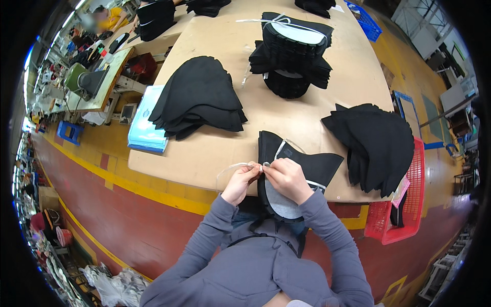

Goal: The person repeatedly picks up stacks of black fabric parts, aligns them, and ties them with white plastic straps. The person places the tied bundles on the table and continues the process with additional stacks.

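At the lower middle of the frame, the person's left hand (241,183) was nearly closed, its thumb and fingers pinching a narrow white tie (231,166) whose loose end curved away to the left. Just beside it, the right hand (289,178) was bent inward, thumb and fingertips brought together at the same spot; the tie looked to be between them too, though the contact was too small to make out fully. Both hands were above a black bundle of layered, flared fabric-like pieces (322,162) with a rounded grey face, which lay at the near edge of a tan tabletop (204,153) and reached past it toward the person's lap. White tie also crossed the bundle to the right of the hands.

A fan-shaped black stack (197,97) lay left of centre, partly over a light-blue flat packet (146,123). Another black fanned pile (378,143) lay at the right, next to a red perforated plastic basket (420,184). Tied black bundles (302,56) stood piled at upper centre.
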`<state>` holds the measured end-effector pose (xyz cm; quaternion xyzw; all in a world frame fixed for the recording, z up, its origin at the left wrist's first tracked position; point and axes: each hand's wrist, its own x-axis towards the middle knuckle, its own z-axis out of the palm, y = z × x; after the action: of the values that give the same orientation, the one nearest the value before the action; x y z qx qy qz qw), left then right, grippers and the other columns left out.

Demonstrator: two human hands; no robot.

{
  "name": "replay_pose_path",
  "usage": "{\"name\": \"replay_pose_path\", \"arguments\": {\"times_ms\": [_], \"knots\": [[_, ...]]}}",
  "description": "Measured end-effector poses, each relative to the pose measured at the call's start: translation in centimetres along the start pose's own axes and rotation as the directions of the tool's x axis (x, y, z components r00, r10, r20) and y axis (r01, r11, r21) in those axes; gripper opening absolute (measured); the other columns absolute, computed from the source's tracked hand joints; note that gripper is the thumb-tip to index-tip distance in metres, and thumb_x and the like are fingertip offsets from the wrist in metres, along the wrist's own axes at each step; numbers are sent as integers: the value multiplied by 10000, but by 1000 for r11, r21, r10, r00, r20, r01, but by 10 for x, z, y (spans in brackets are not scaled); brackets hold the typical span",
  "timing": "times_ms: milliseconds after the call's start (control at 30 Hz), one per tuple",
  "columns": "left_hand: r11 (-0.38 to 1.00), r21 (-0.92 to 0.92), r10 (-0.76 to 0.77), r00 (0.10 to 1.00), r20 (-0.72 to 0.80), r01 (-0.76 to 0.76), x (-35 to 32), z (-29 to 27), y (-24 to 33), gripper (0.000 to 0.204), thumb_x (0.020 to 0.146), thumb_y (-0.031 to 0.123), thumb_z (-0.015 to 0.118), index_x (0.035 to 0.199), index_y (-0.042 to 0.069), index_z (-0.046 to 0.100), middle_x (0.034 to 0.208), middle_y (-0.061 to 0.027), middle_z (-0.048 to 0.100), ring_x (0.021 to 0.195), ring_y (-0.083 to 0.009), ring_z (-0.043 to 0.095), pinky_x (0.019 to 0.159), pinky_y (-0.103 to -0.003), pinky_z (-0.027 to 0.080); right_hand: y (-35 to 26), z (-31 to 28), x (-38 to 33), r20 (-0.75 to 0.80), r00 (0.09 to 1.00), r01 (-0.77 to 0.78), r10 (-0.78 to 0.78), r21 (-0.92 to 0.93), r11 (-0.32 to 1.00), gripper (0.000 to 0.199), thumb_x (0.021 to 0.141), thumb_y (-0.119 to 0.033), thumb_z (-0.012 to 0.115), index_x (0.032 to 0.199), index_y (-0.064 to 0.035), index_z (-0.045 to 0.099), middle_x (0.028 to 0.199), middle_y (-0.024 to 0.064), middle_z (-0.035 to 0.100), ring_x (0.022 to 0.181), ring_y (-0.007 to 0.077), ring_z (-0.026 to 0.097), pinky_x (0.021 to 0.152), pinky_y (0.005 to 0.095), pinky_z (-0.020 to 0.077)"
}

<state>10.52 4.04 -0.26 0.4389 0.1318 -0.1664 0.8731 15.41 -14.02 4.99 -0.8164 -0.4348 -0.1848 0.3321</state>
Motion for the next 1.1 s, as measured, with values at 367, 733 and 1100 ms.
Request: {"name": "replay_pose_path", "arguments": {"times_ms": [367,733,1100], "knots": [[983,166,83,996,-41,-75,3,8,1,183,996,239,576,964,69,635,879,14,625,839,-81,594,829,-254,472,10,-9,0,402,870,-454,284,432,779,114,753,-92,637,716,-30,549,712,76,504,656,254,483,656,358,380],[998,8,59,998,-34,-59,5,3,6,214,999,282,565,975,82,639,899,-8,644,870,-108,638,838,-256,488,-7,-8,1,253,911,-384,324,239,892,108,797,-135,728,834,-59,661,802,69,545,763,259,559,681,364,442],[986,3,164,961,-224,-168,24,-13,4,231,1017,297,524,934,90,587,819,-18,627,839,-149,672,718,-269,533,22,-78,-22,323,817,-564,477,276,778,196,826,-138,707,781,5,580,755,94,499,683,247,523,641,329,411]]}}
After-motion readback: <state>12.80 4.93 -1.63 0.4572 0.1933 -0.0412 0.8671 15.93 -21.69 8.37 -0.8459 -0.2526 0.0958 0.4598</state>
